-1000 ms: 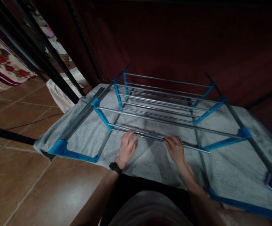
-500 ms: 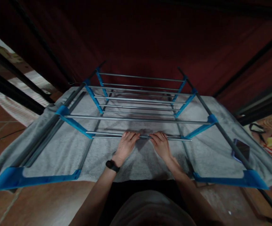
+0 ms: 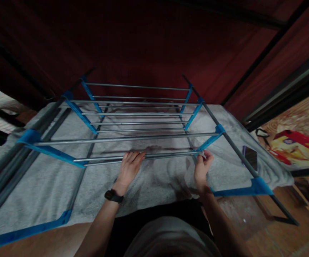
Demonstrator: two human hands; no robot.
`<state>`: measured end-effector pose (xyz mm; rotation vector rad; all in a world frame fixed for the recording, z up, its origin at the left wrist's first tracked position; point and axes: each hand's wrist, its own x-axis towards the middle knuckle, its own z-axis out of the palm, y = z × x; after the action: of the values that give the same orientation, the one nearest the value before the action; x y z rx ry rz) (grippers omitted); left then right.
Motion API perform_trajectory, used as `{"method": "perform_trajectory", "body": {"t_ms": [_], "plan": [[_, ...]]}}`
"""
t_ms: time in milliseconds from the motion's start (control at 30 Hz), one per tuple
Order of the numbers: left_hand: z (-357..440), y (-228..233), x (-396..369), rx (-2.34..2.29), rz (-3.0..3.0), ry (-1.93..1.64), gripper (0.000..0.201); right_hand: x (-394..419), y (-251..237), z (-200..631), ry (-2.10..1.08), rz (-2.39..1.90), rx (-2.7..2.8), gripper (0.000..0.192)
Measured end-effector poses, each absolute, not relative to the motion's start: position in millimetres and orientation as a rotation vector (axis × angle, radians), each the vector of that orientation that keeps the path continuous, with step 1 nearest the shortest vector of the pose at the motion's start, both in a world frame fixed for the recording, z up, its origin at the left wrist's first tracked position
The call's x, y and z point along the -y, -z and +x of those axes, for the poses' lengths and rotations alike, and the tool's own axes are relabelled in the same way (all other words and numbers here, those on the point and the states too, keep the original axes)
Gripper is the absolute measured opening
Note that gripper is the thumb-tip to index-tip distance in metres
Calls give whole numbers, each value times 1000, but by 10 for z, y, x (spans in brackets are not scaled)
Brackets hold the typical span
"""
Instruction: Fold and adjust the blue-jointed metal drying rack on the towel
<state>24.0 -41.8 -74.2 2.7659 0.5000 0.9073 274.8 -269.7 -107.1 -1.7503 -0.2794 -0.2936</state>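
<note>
A rack frame of grey metal tubes with blue plastic brackets (image 3: 206,142) lies on a grey cloth (image 3: 154,185). My left hand (image 3: 129,166), with a dark band on its wrist, has its fingers curled over two near-parallel metal rods (image 3: 167,155) on the near side of the frame. The rods' left ends lie by a blue bracket (image 3: 55,153). At their right end my right hand (image 3: 203,166) pinches a rod tip beside the right bracket. Its fingertips partly cover the joint, so how the tip sits there is hidden.
A phone (image 3: 251,157) lies on the cloth at the right, beyond a side tube. Farther right is a red and yellow box (image 3: 299,148). Loose grey tubes (image 3: 34,150) lie along the left side. A dark red curtain (image 3: 143,43) hangs behind the frame.
My right hand has slid from the middle of the rods to their right end. My left hand still grips them near the middle. The view has turned to the right.
</note>
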Motion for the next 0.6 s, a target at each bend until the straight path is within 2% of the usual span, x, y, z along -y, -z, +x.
{"method": "perform_trajectory", "body": {"t_ms": [100, 233, 367, 600], "plan": [[241, 746, 414, -495, 2768, -907, 30, 2734, 1136, 2915, 215, -1706, 223, 34], [243, 732, 415, -504, 2756, -912, 30, 2712, 1117, 3000, 52, -1581, 290, 26], [245, 730, 404, -509, 2737, -930, 30, 2663, 1061, 3072, 18, -1487, 247, 20], [243, 732, 395, -506, 2746, -922, 30, 2530, 999, 3279, 18, -1540, 253, 34]]}}
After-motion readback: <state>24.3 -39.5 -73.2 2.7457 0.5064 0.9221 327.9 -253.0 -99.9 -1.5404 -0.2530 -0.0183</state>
